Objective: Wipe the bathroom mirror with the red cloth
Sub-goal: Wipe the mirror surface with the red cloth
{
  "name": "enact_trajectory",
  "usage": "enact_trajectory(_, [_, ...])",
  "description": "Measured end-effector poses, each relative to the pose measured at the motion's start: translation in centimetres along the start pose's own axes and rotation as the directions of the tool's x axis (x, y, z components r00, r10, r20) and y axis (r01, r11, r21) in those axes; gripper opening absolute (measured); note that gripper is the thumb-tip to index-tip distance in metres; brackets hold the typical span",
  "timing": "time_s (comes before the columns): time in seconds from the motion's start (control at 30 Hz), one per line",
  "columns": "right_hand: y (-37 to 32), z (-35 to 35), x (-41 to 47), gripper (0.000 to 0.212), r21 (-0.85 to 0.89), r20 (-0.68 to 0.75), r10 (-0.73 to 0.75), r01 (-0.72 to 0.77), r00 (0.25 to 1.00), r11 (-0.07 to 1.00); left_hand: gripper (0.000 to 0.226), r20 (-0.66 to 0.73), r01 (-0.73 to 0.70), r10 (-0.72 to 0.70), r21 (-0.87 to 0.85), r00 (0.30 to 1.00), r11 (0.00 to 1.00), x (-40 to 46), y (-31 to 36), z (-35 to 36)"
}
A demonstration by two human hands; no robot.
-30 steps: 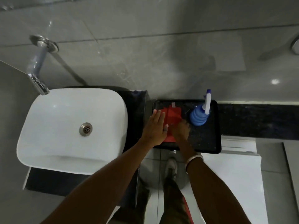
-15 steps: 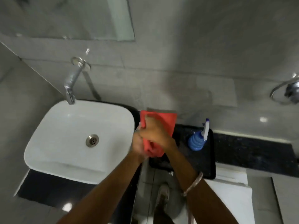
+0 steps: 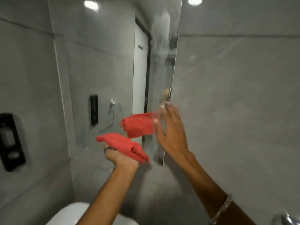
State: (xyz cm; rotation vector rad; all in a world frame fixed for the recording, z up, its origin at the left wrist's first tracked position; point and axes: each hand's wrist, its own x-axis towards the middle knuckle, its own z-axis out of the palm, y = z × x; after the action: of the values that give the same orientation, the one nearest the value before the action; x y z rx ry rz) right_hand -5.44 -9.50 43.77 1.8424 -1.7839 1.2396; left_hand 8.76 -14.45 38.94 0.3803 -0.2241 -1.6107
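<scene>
The red cloth [image 3: 123,146] lies bunched across the upturned palm of the left hand [image 3: 121,157], whose fingers curl round its underside and hold it loosely; a folded end droops off the wrist side of the grip, and a ring shows on one finger at the far side. Just above and beyond the grip, a second red shape [image 3: 138,125] is the cloth's reflection in the mirror [image 3: 113,70], which fills the wall ahead and ends in a straight vertical edge to the right of the grip. The right hand [image 3: 168,132] is raised at that edge with fingers spread, gripping nothing; whether its fingertips touch the glass cannot be told through the blur. A bangle [image 3: 221,209] sits on the right forearm, well back from the grip toward the camera. Below the grip, the white rim of the sink [image 3: 68,213] shows, its inside out of view. Far to the left of the grip, a black dispenser [image 3: 10,142] is fixed to the grey tiled wall [image 3: 235,95]. In the glass, a white door [image 3: 139,70] and a ceiling light [image 3: 91,4] appear.
</scene>
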Motion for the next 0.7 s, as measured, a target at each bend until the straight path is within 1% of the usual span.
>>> enact_trajectory(0.03, [0.1, -0.9, 1.8, 0.061, -0.057, -0.055, -0.015, 0.012, 0.998, 0.998, 0.064, 0.019, -0.117, 0.118, -0.053, 0.993, 0.992, 0.6, 0.6, 1.9])
enact_trajectory(0.07, [0.1, -2.0, 3.8, 0.062, -0.104, -0.121, -0.028, 0.016, 0.992, 0.994, 0.058, 0.007, -0.183, 0.183, -0.053, 0.983, 0.982, 1.6, 1.4, 3.9])
enact_trajectory(0.1, [-0.2, -3.5, 6.6, 0.064, -0.167, -0.177, -0.055, 0.025, 0.983, 0.986, 0.058, 0.081, -0.244, 0.249, -0.066, 0.965, 0.968, 2.5, 2.6, 7.1])
enact_trajectory(0.13, [0.4, -4.3, 7.9, 0.066, -0.24, -0.213, -0.062, 0.01, 0.975, 0.971, 0.065, 0.17, -0.295, 0.296, -0.032, 0.94, 0.955, 3.0, 3.1, 9.0])
enact_trajectory(0.17, [0.5, -5.7, 10.1, 0.067, -0.327, -0.243, -0.095, 0.011, 0.965, 0.945, 0.077, 0.245, -0.345, 0.33, 0.022, 0.912, 0.938, 3.4, 4.0, 12.1])
enact_trajectory(0.2, [1.0, -6.7, 11.6, 0.067, -0.393, -0.265, -0.115, 0.002, 0.957, 0.92, 0.088, 0.358, -0.417, 0.354, 0.113, 0.864, 0.902, 4.3, 4.5, 14.2])
enact_trajectory(0.23, [1.3, -8.0, 13.5, 0.068, -0.44, -0.283, -0.131, -0.007, 0.95, 0.898, 0.094, 0.423, -0.539, 0.415, 0.232, 0.806, 0.81, 5.7, 5.2, 16.5])
enact_trajectory(0.27, [1.8, -8.8, 14.8, 0.068, -0.473, -0.296, -0.153, -0.006, 0.943, 0.881, 0.09, 0.497, -0.701, 0.509, 0.362, 0.703, 0.614, 7.2, 5.7, 18.8])
enact_trajectory(0.3, [2.3, -9.3, 16.0, 0.068, -0.501, -0.306, -0.176, -0.001, 0.936, 0.866, 0.083, 0.58, -0.812, 0.581, 0.501, 0.571, 0.299, 8.9, 6.3, 20.8])
enact_trajectory(0.33, [3.1, -9.5, 17.1, 0.069, -0.53, -0.321, -0.207, 0.006, 0.924, 0.848, 0.077, 0.67, -0.815, 0.592, 0.578, 0.447, -0.038, 10.7, 6.9, 22.7])
enact_trajectory(0.37, [3.9, -9.3, 17.5, 0.07, -0.554, -0.336, -0.229, 0.005, 0.913, 0.832, 0.076, 0.726, -0.757, 0.595, 0.59, 0.346, -0.28, 12.0, 7.5, 24.2])
enact_trajectory(0.4, [4.6, -8.9, 18.2, 0.071, -0.575, -0.363, -0.253, -0.002, 0.897, 0.818, 0.076, 0.757, -0.717, 0.586, 0.576, 0.289, -0.392, 12.7, 7.9, 25.7])
enact_trajectory(0.43, [5.3, -8.5, 18.5, 0.073, -0.597, -0.381, -0.281, -0.003, 0.881, 0.802, 0.076, 0.772, -0.684, 0.588, 0.565, 0.241, -0.461, 13.4, 8.1, 26.7])
enact_trajectory(0.5, [6.1, -7.9, 18.9, 0.074, -0.611, -0.408, -0.298, -0.015, 0.863, 0.792, 0.076, 0.786, -0.643, 0.587, 0.553, 0.192, -0.53, 14.1, 8.4, 28.5])
enact_trajectory(0.6, [6.2, -7.8, 19.0, 0.073, -0.634, -0.418, -0.333, -0.009, 0.845, 0.773, 0.081, 0.802, -0.622, 0.567, 0.545, 0.189, -0.563, 12.1, 8.1, 31.9])
enact_trajectory(0.67, [6.1, -7.8, 18.8, 0.071, -0.643, -0.414, -0.352, 0.004, 0.84, 0.766, 0.081, 0.855, -0.653, 0.493, 0.465, 0.158, -0.597, 9.9, 6.8, 33.9])
enact_trajectory(0.7, [6.1, -7.9, 18.8, 0.07, -0.64, -0.416, -0.352, 0.004, 0.838, 0.768, 0.079, 0.898, -0.662, 0.422, 0.391, 0.123, -0.639, 9.1, 6.1, 34.5])
